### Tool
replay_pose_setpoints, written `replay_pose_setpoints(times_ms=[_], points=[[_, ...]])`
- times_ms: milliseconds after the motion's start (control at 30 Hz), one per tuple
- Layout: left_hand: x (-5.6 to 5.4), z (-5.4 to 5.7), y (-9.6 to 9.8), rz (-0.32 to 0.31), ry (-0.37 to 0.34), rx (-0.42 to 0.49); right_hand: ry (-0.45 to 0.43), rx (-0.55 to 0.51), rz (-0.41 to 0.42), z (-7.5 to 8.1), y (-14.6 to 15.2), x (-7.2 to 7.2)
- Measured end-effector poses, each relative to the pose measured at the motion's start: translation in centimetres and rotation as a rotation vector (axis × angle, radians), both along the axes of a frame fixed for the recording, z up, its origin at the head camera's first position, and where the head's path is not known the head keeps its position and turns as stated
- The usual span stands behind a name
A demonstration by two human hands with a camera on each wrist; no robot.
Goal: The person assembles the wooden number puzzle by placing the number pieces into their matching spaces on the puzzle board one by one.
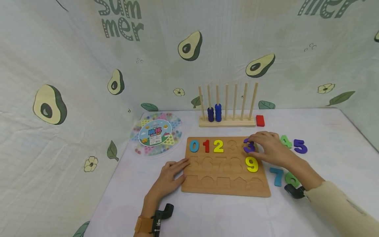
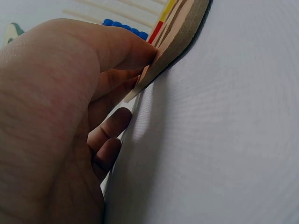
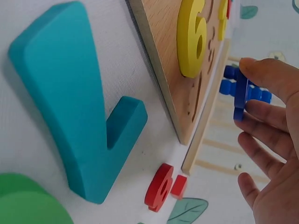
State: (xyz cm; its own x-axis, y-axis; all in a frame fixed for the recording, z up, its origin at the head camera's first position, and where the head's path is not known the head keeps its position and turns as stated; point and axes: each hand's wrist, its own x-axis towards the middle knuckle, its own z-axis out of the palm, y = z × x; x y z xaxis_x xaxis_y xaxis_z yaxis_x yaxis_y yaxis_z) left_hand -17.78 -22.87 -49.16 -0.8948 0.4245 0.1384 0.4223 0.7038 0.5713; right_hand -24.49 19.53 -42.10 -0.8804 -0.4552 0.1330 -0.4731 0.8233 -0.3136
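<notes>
My right hand point(image 1: 270, 148) pinches a purple number 3 point(image 1: 249, 145) between thumb and fingers, over the top right of a wooden puzzle board point(image 1: 192, 190). The right wrist view shows the 3 edge-on as a dark blue piece point(image 3: 240, 93) at the fingertips. Blue 0 point(image 1: 194, 146), red 1 point(image 1: 206, 146) and yellow 2 point(image 1: 218, 146) lie in the top row, left of a bare 3-shaped recess point(image 1: 232, 145). A yellow 9 point(image 1: 252, 164) is in the row below. At the board's left edge, my left hand point(image 1: 167, 179) touches it with extended fingers and thumb.
Right of the board lie a blue 7 point(image 1: 277, 176), a green piece point(image 1: 292, 179), a green 4 point(image 1: 286, 141) and a purple 5 point(image 1: 300, 146). Behind stand a peg abacus point(image 1: 227, 123) and a red block point(image 1: 260, 120). A round game box point(image 1: 155, 133) sits back left.
</notes>
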Motion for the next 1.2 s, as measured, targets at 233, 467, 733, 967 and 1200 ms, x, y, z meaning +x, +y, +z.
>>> replay_pose_setpoints(times_ms=[233, 467, 733, 967, 1200], points=[[0.0, 0.0, 0.0, -0.006, 0.006, -0.002, -0.021, -0.014, 0.031, -0.1, -1.0, -0.6], [0.0, -0.1, 0.0, -0.005, 0.008, -0.008, -0.012, 0.005, 0.065, -0.3, -2.0, -1.4], [0.1, 0.0, 0.1, 0.002, -0.004, 0.000, -0.036, 0.024, 0.069, -0.5, -2.6, -1.7], [-0.1, 0.0, 0.1, 0.000, 0.012, -0.006, -0.044, 0.053, 0.072, -0.9, -3.1, -2.2], [-0.1, 0.0, 0.2, 0.009, 0.008, -0.012, -0.035, 0.057, 0.088, -0.9, -3.8, -2.5]])
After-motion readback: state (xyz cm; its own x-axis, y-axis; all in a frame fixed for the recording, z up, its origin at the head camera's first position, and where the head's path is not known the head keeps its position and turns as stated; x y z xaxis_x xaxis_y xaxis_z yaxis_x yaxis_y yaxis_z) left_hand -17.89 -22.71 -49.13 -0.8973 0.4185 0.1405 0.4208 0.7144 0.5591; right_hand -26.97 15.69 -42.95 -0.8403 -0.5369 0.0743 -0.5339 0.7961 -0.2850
